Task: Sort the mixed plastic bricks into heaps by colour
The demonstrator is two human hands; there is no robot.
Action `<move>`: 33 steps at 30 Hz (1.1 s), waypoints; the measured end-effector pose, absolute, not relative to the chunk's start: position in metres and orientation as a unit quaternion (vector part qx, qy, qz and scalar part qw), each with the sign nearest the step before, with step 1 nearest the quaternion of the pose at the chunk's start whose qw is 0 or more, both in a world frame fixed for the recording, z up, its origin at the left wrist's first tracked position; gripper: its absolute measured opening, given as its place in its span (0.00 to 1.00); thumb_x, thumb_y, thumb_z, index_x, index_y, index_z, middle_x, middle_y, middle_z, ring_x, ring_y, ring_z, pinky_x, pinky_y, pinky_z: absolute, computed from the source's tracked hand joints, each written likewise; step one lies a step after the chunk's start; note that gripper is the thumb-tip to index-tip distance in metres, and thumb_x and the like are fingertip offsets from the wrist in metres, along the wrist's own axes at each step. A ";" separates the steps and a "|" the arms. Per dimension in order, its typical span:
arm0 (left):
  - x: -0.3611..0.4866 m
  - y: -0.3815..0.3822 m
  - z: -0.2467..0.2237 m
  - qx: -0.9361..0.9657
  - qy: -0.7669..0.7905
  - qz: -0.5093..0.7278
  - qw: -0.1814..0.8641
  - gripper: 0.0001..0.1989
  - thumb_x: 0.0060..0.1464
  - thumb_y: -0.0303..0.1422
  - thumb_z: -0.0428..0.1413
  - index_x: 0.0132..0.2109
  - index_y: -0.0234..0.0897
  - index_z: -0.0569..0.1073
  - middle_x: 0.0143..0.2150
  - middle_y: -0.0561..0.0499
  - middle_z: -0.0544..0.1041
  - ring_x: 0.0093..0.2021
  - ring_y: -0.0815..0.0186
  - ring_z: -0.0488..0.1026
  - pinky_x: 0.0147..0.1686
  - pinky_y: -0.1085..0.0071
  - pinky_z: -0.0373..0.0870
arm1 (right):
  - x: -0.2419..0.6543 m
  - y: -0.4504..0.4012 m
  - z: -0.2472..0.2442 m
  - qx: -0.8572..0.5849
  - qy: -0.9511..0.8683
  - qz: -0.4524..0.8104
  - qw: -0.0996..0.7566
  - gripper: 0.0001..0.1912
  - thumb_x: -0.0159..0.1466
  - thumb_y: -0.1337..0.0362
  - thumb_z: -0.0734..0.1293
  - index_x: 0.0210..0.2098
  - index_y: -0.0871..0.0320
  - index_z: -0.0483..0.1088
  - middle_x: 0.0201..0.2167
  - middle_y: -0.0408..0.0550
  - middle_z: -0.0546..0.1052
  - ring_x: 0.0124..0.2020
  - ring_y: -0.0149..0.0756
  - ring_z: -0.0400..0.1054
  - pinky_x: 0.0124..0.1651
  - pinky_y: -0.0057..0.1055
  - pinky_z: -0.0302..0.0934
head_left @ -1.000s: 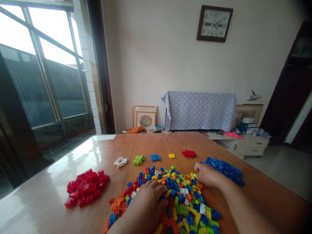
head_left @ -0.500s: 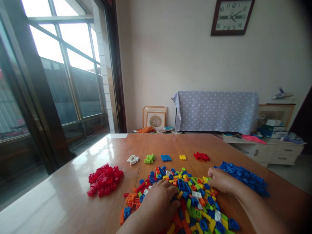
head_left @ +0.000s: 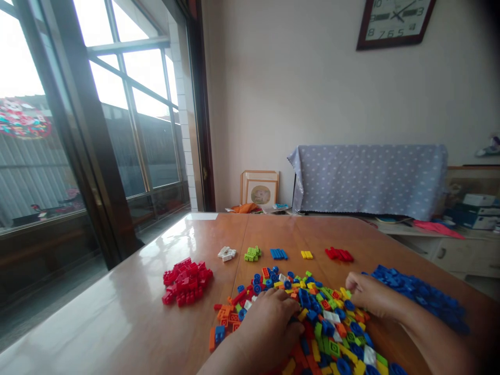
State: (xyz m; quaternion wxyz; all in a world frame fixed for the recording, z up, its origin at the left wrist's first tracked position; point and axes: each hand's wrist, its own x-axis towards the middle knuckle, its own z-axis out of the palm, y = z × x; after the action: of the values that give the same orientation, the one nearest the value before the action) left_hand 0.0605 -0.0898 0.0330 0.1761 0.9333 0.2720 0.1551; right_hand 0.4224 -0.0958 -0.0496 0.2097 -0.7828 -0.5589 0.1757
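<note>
your left hand bends over the mixed toy bricks on the tabletop; your right hand curls at their edge. whether either pinches a brick, i cannot tell; use light touch.

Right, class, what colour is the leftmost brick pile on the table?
Red; the leftmost brick pile shows best in the head view.
</note>
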 end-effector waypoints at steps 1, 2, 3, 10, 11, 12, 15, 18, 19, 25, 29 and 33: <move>0.060 -0.090 0.033 0.934 0.271 0.155 0.176 0.12 0.59 0.38 0.57 0.49 0.44 0.78 0.45 0.47 0.77 0.47 0.56 0.72 0.48 0.65 0.70 | 0.422 -0.095 -0.050 -0.780 -0.560 0.187 0.210 0.12 0.45 0.69 0.68 0.30 0.55 0.66 0.20 0.37 0.68 0.25 0.31 0.62 0.27 0.27 0.46; 0.060 -0.090 0.033 0.934 0.271 0.154 0.176 0.12 0.59 0.38 0.57 0.48 0.44 0.78 0.45 0.47 0.77 0.47 0.56 0.72 0.48 0.65 0.70 | 0.422 -0.095 -0.051 -0.775 -0.562 0.197 0.210 0.12 0.45 0.68 0.69 0.30 0.56 0.66 0.19 0.36 0.67 0.24 0.31 0.61 0.26 0.27 0.46; 0.060 -0.090 0.033 0.934 0.272 0.153 0.175 0.12 0.59 0.38 0.57 0.48 0.44 0.78 0.45 0.47 0.77 0.47 0.56 0.72 0.48 0.65 0.70 | 0.422 -0.094 -0.052 -0.772 -0.564 0.203 0.210 0.12 0.45 0.67 0.70 0.29 0.56 0.66 0.18 0.36 0.66 0.23 0.31 0.60 0.26 0.28 0.45; 0.060 -0.090 0.033 0.929 0.279 0.153 0.187 0.13 0.59 0.39 0.56 0.50 0.45 0.77 0.47 0.47 0.76 0.49 0.55 0.72 0.49 0.64 0.70 | 0.420 -0.095 -0.048 -0.775 -0.566 0.196 0.203 0.10 0.46 0.67 0.70 0.26 0.56 0.64 0.17 0.36 0.65 0.22 0.30 0.58 0.26 0.27 0.42; 0.061 -0.090 0.033 0.929 0.279 0.155 0.188 0.13 0.59 0.39 0.56 0.50 0.45 0.78 0.47 0.47 0.76 0.49 0.55 0.71 0.49 0.64 0.70 | 0.420 -0.096 -0.045 -0.776 -0.563 0.194 0.206 0.10 0.47 0.67 0.70 0.26 0.56 0.64 0.17 0.36 0.66 0.23 0.30 0.59 0.26 0.27 0.43; 0.061 -0.090 0.034 0.929 0.279 0.155 0.189 0.13 0.60 0.38 0.56 0.50 0.45 0.78 0.47 0.47 0.76 0.50 0.56 0.71 0.50 0.64 0.70 | 0.419 -0.097 -0.041 -0.777 -0.561 0.190 0.212 0.09 0.47 0.67 0.69 0.26 0.56 0.64 0.18 0.37 0.66 0.24 0.30 0.59 0.26 0.27 0.44; 0.062 -0.091 0.035 0.925 0.283 0.163 0.195 0.13 0.61 0.38 0.55 0.51 0.45 0.78 0.47 0.46 0.76 0.49 0.56 0.72 0.49 0.65 0.70 | 0.411 -0.103 -0.026 -0.763 -0.570 0.179 0.246 0.06 0.51 0.65 0.67 0.28 0.57 0.66 0.21 0.37 0.67 0.26 0.31 0.60 0.28 0.27 0.47; 0.063 -0.092 0.036 0.916 0.288 0.181 0.212 0.16 0.62 0.38 0.53 0.55 0.45 0.76 0.50 0.46 0.76 0.51 0.56 0.72 0.51 0.64 0.70 | 0.390 -0.109 -0.006 -0.705 -0.599 0.223 0.308 0.08 0.52 0.66 0.66 0.34 0.57 0.68 0.25 0.39 0.68 0.29 0.31 0.61 0.31 0.26 0.53; 0.063 -0.093 0.037 0.913 0.289 0.189 0.218 0.18 0.63 0.38 0.53 0.57 0.46 0.75 0.51 0.45 0.76 0.53 0.56 0.72 0.52 0.63 0.70 | 0.380 -0.112 0.001 -0.678 -0.609 0.249 0.327 0.09 0.53 0.66 0.66 0.35 0.58 0.69 0.27 0.40 0.69 0.31 0.32 0.63 0.32 0.26 0.55; 0.068 -0.098 0.031 0.882 0.288 0.250 0.275 0.25 0.61 0.35 0.54 0.65 0.46 0.67 0.59 0.47 0.74 0.58 0.56 0.72 0.57 0.62 0.69 | 0.309 -0.125 0.030 -0.568 -0.651 0.364 0.349 0.09 0.60 0.61 0.68 0.39 0.58 0.72 0.28 0.40 0.71 0.29 0.31 0.62 0.31 0.25 0.55; 0.074 -0.099 0.022 0.857 0.272 0.279 0.336 0.24 0.58 0.32 0.56 0.61 0.45 0.66 0.50 0.49 0.79 0.50 0.60 0.76 0.50 0.66 0.72 | 0.280 -0.127 0.029 -0.528 -0.665 0.385 0.361 0.10 0.61 0.58 0.70 0.38 0.57 0.72 0.28 0.40 0.71 0.30 0.30 0.61 0.32 0.24 0.55; 0.075 -0.097 0.021 0.835 0.268 0.304 0.371 0.16 0.58 0.30 0.56 0.54 0.43 0.68 0.45 0.51 0.79 0.45 0.64 0.76 0.45 0.70 0.70 | 0.272 -0.123 0.022 -0.500 -0.642 0.424 0.397 0.15 0.60 0.54 0.73 0.36 0.58 0.69 0.27 0.38 0.69 0.29 0.29 0.59 0.31 0.24 0.54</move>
State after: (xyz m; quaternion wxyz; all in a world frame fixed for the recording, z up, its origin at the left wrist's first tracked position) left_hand 0.0750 -0.0969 0.0212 0.3713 0.8354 0.2681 0.3038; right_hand 0.2721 -0.1226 0.0219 0.3973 -0.5002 -0.6419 0.4242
